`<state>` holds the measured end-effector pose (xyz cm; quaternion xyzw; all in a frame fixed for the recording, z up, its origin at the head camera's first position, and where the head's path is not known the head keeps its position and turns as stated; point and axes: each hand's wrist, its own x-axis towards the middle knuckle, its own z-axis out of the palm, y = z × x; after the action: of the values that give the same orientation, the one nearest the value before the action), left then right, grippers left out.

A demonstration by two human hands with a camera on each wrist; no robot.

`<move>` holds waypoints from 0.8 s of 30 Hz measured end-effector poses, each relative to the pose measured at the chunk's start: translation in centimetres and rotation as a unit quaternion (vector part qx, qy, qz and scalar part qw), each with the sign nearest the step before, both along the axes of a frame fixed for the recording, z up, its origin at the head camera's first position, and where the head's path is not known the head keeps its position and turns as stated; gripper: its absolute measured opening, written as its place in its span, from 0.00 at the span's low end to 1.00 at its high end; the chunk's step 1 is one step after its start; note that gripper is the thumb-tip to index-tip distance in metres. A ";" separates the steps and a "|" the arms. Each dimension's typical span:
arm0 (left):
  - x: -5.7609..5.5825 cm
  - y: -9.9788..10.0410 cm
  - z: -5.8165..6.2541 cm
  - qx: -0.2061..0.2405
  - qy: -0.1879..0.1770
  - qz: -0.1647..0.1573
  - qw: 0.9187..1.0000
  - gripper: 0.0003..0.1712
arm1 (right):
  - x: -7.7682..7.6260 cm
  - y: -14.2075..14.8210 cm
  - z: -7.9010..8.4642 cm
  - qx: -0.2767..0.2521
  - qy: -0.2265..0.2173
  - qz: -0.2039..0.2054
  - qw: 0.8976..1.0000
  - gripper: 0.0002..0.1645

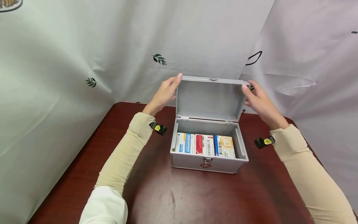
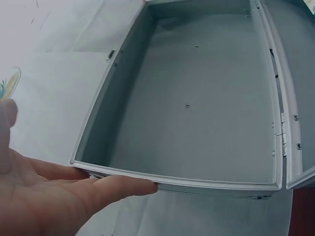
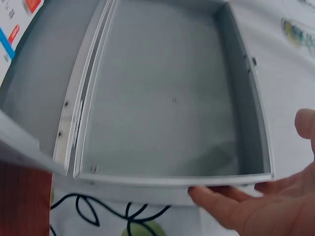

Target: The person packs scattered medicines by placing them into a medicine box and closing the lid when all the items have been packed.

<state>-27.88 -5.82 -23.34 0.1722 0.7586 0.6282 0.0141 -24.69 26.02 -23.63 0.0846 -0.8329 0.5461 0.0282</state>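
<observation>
A silver metal case (image 1: 187, 161) stands on the table, its lid (image 1: 210, 99) raised upright on the back hinge. My left hand (image 1: 164, 93) is at the lid's upper left corner; in the left wrist view its extended fingers (image 2: 123, 189) touch the outer side wall, thumb apart. At the opposite corner is my right hand (image 1: 261, 102), whose fingers (image 3: 216, 204) touch the side wall from outside, thumb clear of it. Inside the case stand a blue-and-white medicine box (image 1: 185, 143), a red-and-white one (image 1: 205, 144) and an orange-and-white one with a blue side (image 1: 225, 146).
A dark red-brown table (image 1: 156, 193) extends around the case. Pale cloth (image 1: 117, 40) printed with leaves hangs behind and beside it. On the case front are a metal latch (image 1: 208, 160) and a red cross outline. Each wrist carries a small black camera (image 1: 161, 129).
</observation>
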 end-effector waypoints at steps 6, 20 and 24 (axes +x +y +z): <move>3.7 -0.2 0.4 -0.025 0.084 0.011 0.996 0.31 | 3.2 0.1 -0.5 -0.015 0.039 0.001 0.999 0.34; 11.3 -2.2 -3.9 0.011 0.207 0.068 0.976 0.26 | 12.2 -1.6 -3.6 0.101 0.242 -0.063 0.963 0.29; 13.2 -1.8 -6.5 -0.001 0.297 0.108 0.949 0.25 | 14.5 -2.5 -4.9 0.086 0.272 -0.029 0.958 0.24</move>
<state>-14.65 -7.64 -29.86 0.2681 0.7433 0.5453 -0.2798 -10.15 23.49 -28.49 0.2083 -0.8395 0.4277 0.2625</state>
